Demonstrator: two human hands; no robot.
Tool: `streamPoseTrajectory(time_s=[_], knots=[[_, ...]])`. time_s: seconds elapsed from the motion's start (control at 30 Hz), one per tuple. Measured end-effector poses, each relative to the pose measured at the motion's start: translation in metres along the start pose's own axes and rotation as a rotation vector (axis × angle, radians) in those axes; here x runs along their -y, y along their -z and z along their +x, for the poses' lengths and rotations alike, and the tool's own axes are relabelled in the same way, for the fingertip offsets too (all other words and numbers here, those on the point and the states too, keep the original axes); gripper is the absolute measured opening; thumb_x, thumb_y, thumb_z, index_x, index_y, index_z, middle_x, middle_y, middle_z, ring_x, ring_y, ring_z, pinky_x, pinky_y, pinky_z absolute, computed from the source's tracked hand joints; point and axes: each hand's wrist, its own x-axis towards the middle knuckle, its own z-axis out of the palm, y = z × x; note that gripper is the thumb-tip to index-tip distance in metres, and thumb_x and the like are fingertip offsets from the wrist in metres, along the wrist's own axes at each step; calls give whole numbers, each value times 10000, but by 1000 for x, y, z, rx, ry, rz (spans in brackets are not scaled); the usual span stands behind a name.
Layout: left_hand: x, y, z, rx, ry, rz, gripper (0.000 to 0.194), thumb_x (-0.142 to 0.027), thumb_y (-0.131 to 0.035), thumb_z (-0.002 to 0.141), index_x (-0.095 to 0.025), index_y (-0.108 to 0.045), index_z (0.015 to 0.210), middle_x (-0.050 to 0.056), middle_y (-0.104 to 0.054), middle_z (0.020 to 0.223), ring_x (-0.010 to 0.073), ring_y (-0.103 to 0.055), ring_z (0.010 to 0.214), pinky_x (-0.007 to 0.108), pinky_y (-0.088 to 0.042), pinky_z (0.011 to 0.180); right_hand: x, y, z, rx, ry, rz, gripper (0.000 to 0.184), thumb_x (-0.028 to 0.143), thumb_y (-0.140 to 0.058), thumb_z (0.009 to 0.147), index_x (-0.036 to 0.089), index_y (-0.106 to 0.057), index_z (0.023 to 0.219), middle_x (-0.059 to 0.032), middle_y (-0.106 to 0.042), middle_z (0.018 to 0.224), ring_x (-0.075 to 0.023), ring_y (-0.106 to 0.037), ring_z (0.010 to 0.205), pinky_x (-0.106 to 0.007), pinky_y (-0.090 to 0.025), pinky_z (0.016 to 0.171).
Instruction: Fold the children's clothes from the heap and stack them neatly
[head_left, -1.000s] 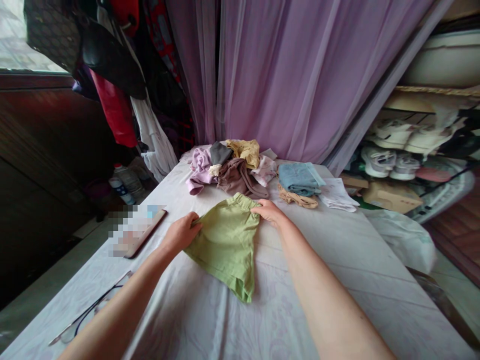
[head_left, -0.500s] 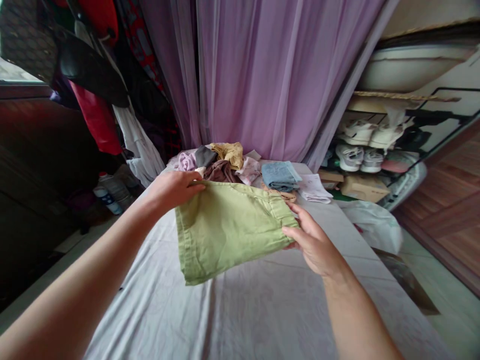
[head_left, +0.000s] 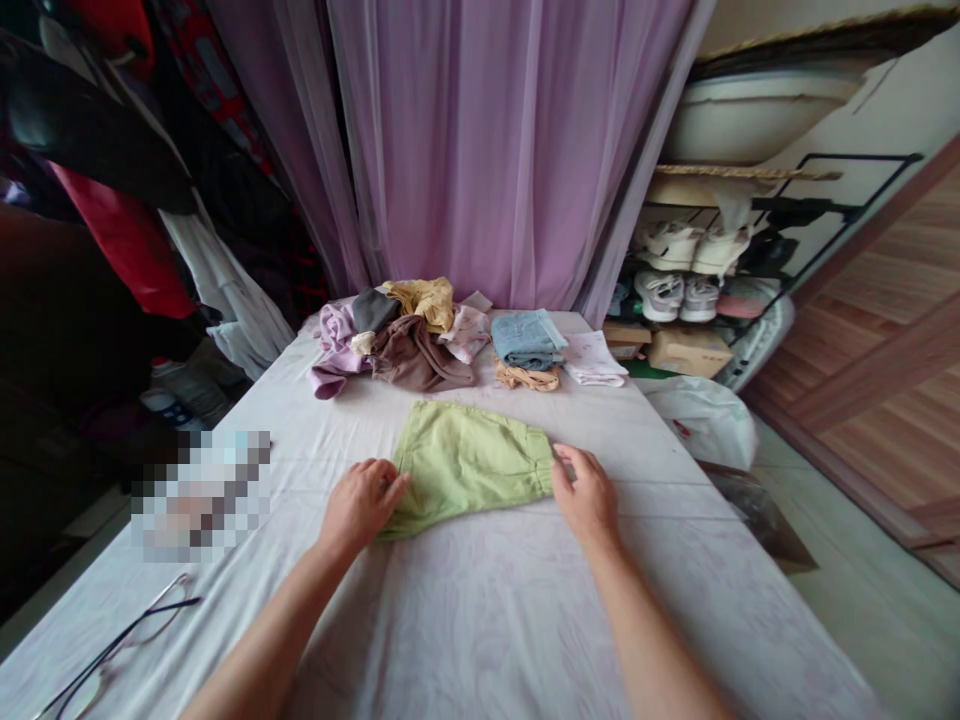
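A pair of light green shorts (head_left: 472, 460), folded in half lengthwise, lies on the white patterned sheet in front of me. My left hand (head_left: 366, 500) is closed at the leg end on the left, its fingers bent and thumb against the cloth. At the gathered waistband on the right, my right hand (head_left: 586, 492) holds the edge between thumb and curled fingers. Beyond the shorts sits a loose heap of clothes, with brown trousers (head_left: 420, 358), a yellow garment (head_left: 424, 302) and a purple garment (head_left: 337, 340). Folded blue denim (head_left: 525, 340) rests on a folded tan garment (head_left: 526, 376).
A folded white printed cloth (head_left: 595, 358) lies right of the denim. Eyeglasses (head_left: 124, 640) and a blurred-out item (head_left: 202, 495) are on the left of the sheet (head_left: 480, 620). Purple curtains (head_left: 465, 150) hang behind; a shoe rack (head_left: 757, 205) stands right.
The green shorts have come down from the air onto the sheet, both hands lowering with them. My left hand moved from the upper edge to the left end. The view shifted, bringing the eyeglasses into sight.
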Motion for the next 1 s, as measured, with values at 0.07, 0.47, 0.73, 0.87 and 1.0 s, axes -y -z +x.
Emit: streamPoseTrajectory(time_s=[0.07, 0.47, 0.73, 0.87, 1.0], knots=[[1, 2, -15, 7, -16, -33, 436, -548, -408, 928, -221, -639, 758, 62, -673, 815, 236, -627, 825, 351, -451, 776, 6, -4, -3, -18, 74, -15, 332, 377, -439, 848, 195, -658, 1019, -124, -702, 1031, -242, -637, 969, -372, -495, 885], [17, -13, -25, -57, -90, -283, 299, -452, -575, 825, -216, -639, 652, 71, -711, 926, 223, -643, 925, 381, -470, 890, 4, -5, -8, 73, 9, -62, 372, 392, -469, 851, 197, -623, 1129, -148, -695, 1099, -294, -632, 1008, -396, -482, 905], [18, -12, -26, -37, -44, -451, 388, -528, -486, 862, -205, -605, 682, 52, -684, 795, 188, -623, 790, 334, -501, 801, 0, -8, -9, 54, 40, -86, 402, 397, -462, 841, 182, -640, 1130, -142, -702, 1077, -271, -638, 978, -381, -485, 891], [16, -14, -28, -13, -7, -452, 421, -553, -441, 879, -200, -596, 712, 9, -598, 654, 147, -543, 645, 299, -495, 718, -2, -10, -9, 26, 47, -99, 410, 399, -463, 826, 174, -657, 1109, -132, -710, 1051, -259, -638, 953, -381, -487, 876], [16, -13, -31, 23, 1, -508, 390, -539, -474, 874, -186, -639, 887, 9, -618, 691, 150, -565, 653, 308, -506, 730, -2, -10, -9, 35, 43, -111, 419, 408, -457, 833, 166, -661, 1108, -139, -710, 1046, -258, -639, 956, -377, -486, 874]])
